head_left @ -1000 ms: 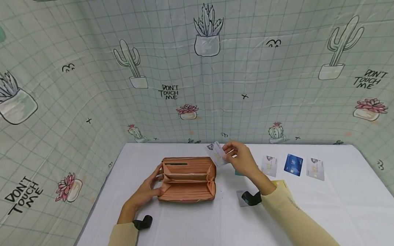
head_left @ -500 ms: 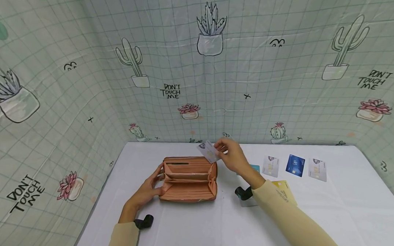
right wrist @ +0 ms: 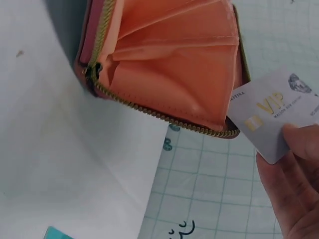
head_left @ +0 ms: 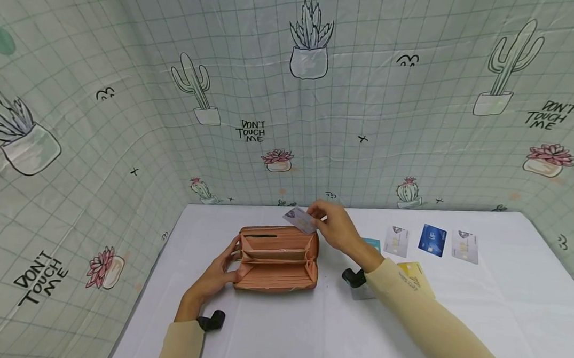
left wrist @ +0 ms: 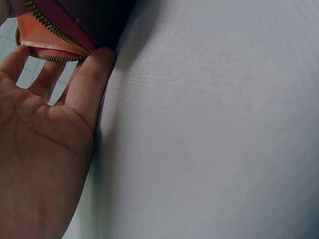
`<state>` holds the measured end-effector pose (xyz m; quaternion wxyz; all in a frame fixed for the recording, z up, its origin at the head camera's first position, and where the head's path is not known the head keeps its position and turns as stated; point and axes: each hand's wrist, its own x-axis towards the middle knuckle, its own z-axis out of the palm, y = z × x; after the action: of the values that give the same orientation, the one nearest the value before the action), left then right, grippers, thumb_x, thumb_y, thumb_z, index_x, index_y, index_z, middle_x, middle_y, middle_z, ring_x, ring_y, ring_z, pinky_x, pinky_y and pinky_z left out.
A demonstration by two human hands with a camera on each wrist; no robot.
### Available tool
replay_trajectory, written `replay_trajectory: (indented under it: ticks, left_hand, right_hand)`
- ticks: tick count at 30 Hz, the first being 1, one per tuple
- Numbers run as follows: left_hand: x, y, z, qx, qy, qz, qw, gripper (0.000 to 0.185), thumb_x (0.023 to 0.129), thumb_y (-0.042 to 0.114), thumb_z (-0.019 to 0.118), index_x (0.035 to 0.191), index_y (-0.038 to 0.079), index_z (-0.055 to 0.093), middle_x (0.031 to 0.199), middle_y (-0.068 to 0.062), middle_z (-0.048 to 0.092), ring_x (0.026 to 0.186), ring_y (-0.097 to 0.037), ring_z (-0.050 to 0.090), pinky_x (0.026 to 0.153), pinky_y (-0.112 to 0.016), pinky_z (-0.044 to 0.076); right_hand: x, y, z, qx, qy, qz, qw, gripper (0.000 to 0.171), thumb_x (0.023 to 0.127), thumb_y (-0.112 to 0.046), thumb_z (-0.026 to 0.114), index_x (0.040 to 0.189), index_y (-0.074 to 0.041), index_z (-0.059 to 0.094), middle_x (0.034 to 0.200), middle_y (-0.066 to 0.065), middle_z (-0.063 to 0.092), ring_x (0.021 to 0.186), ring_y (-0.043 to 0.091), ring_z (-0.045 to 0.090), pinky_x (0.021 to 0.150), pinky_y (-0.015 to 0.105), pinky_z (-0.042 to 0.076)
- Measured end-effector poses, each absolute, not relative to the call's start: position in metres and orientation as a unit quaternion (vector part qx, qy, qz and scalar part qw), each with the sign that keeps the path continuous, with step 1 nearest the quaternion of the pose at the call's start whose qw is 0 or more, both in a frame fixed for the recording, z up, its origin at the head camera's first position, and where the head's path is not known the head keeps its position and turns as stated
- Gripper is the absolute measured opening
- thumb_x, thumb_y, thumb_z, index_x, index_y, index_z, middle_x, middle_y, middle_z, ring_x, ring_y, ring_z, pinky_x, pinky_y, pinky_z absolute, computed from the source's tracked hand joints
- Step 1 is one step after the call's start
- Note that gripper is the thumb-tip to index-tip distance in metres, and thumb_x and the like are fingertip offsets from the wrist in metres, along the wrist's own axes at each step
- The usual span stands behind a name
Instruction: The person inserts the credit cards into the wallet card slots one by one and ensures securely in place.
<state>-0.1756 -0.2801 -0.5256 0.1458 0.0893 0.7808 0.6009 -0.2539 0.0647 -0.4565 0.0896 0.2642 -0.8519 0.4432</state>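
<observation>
Pinched only by one corner in the right hand (head_left: pixel 338 230) above the centre-frame wallet (head_left: pixel 276 257), braced by the left hand (head_left: pixel 217 276), the grey card (head_left: pixel 300 220) could be snagged on the zip edge and dropped.

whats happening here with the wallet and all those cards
A person sits at a white table with an open orange zip wallet lying on it. The left hand steadies the wallet's left end, its fingers against the edge. The right hand pinches a grey VIP card just above the wallet's far right corner, not yet inside any pocket. More cards lie to the right: a teal one, two grey ones, a blue one and a yellow one.
</observation>
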Motion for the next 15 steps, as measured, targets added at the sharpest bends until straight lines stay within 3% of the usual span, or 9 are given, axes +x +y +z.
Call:
replay_trajectory:
  ticks: [10,15]
  left_hand:
    - [-0.1765,-0.2795,-0.5269,0.09,0.784,0.597,0.148,0.108,0.085,0.004,0.073,0.172,0.019,0.01,0.166,-0.024,0.03,0.152,-0.043,0.031,0.119,-0.058,0.028]
    - [-0.1762,-0.2796,-0.5259,0.098,0.781,0.6,0.144,0.106,0.09,0.008,0.077,0.172,0.017,0.01,0.165,-0.025,0.031,0.151,-0.043,0.031,0.122,-0.062,0.023]
  right_hand:
    - [-0.2575,0.0624,-0.4604,0.277,-0.876,0.382,0.098,0.02,0.096,0.007,0.071,0.11,-0.006,0.072,0.104,0.009,0.074,0.092,0.024,0.072,0.079,0.042,0.06]
    - [-0.2586,0.0602,-0.4587,0.288,-0.882,0.366,0.078,0.021,0.097,0.007,0.07,0.113,-0.006,0.073,0.109,0.01,0.075,0.094,0.025,0.072,0.08,0.042,0.06]
